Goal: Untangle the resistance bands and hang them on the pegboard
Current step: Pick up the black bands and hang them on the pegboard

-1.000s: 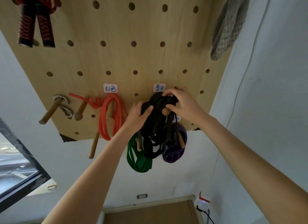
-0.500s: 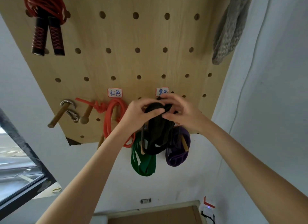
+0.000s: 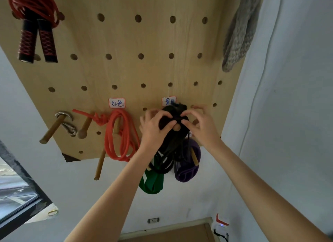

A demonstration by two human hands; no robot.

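The wooden pegboard (image 3: 137, 43) fills the upper part of the view. Both hands work at the black resistance band (image 3: 171, 133), which is bunched over a wooden peg (image 3: 177, 128) near the board's lower edge. The left hand (image 3: 154, 129) has its thumb and fingers curled round the left side of the bundle, and the right hand (image 3: 201, 128) pinches the right side with thumb and forefinger; the peg's round tip shows between the two thumbs. The black loops hang down from the peg, and how they wind round it is hidden behind the fingers.

Below and behind them a green band (image 3: 152, 182) and a purple band (image 3: 187, 168) hang side by side, the purple one on a short peg, partly covered by the black loops. To the left an orange tube band (image 3: 120, 133) hangs in loops, with a knot beside it. Further left a metal carabiner (image 3: 65, 123) sits on a long peg. A jump rope (image 3: 34, 25) with red-patterned black handles hangs at the top left, its coil cut off by the frame. A grey knitted item (image 3: 237, 31), possibly a scarf, hangs at the upper right. Two handwritten labels (image 3: 116, 103) are stuck to the board; the right one is partly covered.
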